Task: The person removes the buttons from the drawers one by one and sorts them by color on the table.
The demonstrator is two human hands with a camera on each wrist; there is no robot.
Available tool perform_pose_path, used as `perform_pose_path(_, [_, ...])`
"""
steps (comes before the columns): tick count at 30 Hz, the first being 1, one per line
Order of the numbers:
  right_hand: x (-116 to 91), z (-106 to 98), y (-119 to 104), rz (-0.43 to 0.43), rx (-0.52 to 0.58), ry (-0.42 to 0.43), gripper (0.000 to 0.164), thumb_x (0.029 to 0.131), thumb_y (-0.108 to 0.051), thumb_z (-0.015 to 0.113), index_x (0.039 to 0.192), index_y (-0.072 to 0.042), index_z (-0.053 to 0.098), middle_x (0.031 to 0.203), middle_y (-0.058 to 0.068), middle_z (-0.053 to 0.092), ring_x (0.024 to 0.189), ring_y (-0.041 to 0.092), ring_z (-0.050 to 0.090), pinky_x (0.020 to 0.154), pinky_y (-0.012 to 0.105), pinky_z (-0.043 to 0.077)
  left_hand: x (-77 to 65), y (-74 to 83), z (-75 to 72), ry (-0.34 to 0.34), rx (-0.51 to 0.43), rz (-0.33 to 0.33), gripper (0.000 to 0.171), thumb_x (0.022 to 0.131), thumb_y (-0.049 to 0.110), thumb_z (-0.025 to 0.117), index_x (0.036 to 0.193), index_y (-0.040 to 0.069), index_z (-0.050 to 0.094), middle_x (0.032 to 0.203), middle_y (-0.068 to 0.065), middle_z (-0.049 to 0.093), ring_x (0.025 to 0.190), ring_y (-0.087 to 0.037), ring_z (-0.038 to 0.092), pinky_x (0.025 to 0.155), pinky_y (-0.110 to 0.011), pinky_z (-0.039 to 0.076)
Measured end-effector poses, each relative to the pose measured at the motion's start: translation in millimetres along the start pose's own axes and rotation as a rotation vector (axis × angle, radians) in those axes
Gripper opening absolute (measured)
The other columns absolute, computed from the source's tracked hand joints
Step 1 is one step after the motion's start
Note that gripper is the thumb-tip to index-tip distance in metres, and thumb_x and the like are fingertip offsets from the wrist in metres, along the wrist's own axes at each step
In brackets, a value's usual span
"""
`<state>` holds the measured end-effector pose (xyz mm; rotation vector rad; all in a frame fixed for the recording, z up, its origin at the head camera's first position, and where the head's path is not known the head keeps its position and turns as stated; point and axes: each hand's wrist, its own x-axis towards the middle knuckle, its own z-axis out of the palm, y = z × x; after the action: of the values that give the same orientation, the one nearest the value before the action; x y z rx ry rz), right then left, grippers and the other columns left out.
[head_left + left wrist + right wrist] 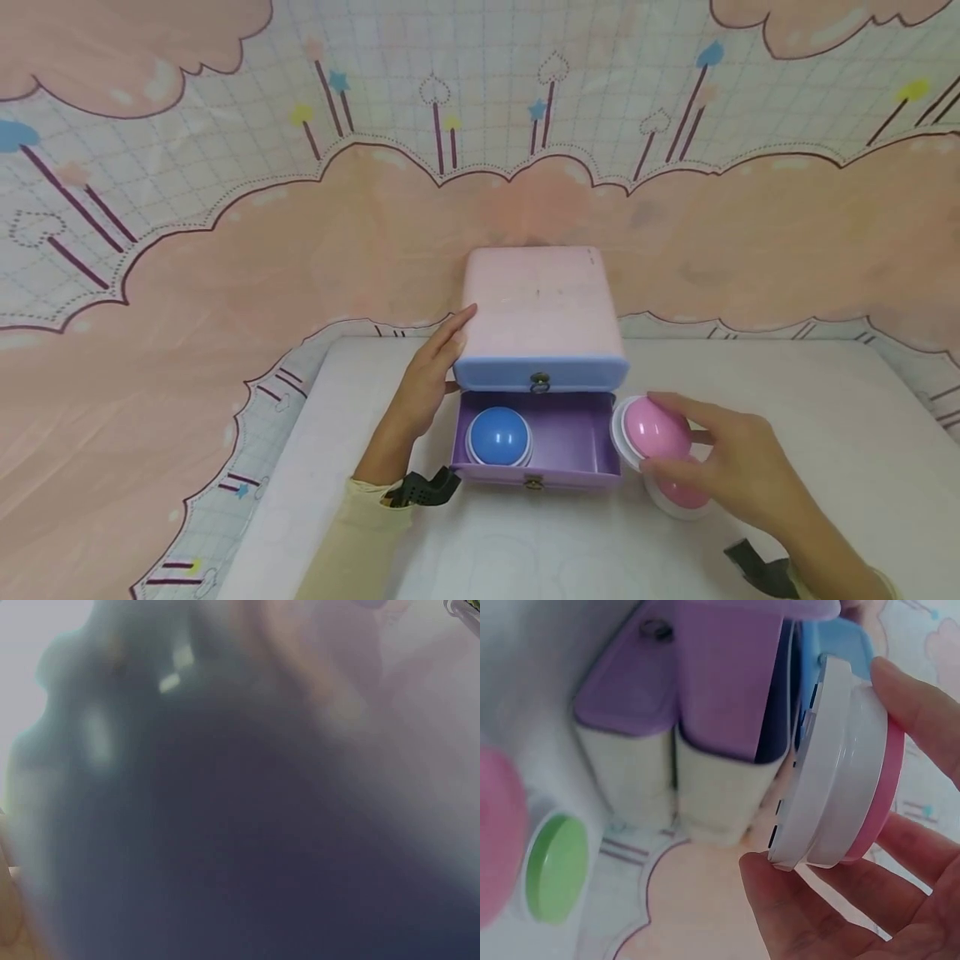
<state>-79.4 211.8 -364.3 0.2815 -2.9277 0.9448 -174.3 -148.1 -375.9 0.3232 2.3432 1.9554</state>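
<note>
1. Gripping fingers, near right: the right hand (738, 467) bends thumb and fingers about a pink-capped disc (662, 427), parted by roughly the width of its white body. A dark wrist strap (761, 571) lies nearer, at the frame's lower edge.

2. Second pink disc (686, 496), near right, on the white table (735, 367). The right hand and the held disc hide part of it; contact between the two discs cannot be told.

3. Green-capped disc (557, 868), seen only in the right wrist view, just beside a pink cap cut by the frame edge.

4. Open drawer (573, 429), purple, centre. A blue-capped disc (498, 436) occupies its left part, near the front wall; the right part is bare. The pink-capped disc is just beside the drawer's right wall, overlapping it in the head view; whether they touch cannot be told.

5. Purple front (630, 682) with a ring pull, visible beside the open drawer in the right wrist view.

6. Left hand (427, 375), left of the cabinet (536, 300), its fingers extended along the side and grasping nothing visible. A blurred dark mass covers most of the left wrist view.

7. Blue front (487, 373) of the upper drawer, closed, beyond the open one; a metal ring (540, 385) hangs at its middle.

8. Patterned backdrop (525, 208), far side, peach cloud shapes on a pale grid, behind the pink-topped cabinet.
</note>
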Motion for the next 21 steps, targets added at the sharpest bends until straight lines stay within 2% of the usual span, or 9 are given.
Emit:
perform_pose_path(10, [-6.6, -11.5, 26.2, 0.077, -0.072, 0.008, 0.094, 0.070, -0.070, 0.081, 0.146, -0.020, 0.058, 0.136, 0.018, 0.066, 0.111, 0.044, 0.067, 0.074, 0.050, 0.061, -1.8, 2.4, -0.7, -0.001, 0.003, 0.001, 0.046, 0.109, 0.044, 0.039, 0.154, 0.041, 0.042, 0.168, 0.008, 0.026, 0.154, -0.034, 0.028, 0.104, -0.071, 0.042])
perform_pose_path(15, [-9.2, -16.5, 43.5, 0.115, -0.107, 0.000, 0.093, 0.071, -0.068, 0.082, 0.147, -0.020, 0.057, 0.134, 0.020, 0.067, 0.109, 0.043, 0.065, 0.067, 0.043, 0.059, -1.6, 2.0, -1.1, 0.004, 0.004, -0.008, 0.045, 0.109, 0.044, 0.039, 0.153, 0.043, 0.042, 0.168, 0.009, 0.026, 0.154, -0.033, 0.028, 0.104, -0.071, 0.042])
perform_pose_path(21, [-11.8, -21.4, 65.3, 0.149, -0.152, 0.007, 0.092, 0.072, -0.066, 0.084, 0.145, -0.016, 0.058, 0.129, 0.025, 0.067, 0.101, 0.040, 0.065, 0.063, 0.033, 0.052, -2.2, 2.8, -0.2, -0.004, 0.000, 0.009, 0.047, 0.109, 0.041, 0.039, 0.156, 0.036, 0.041, 0.169, 0.003, 0.026, 0.154, -0.037, 0.028, 0.104, -0.072, 0.042])
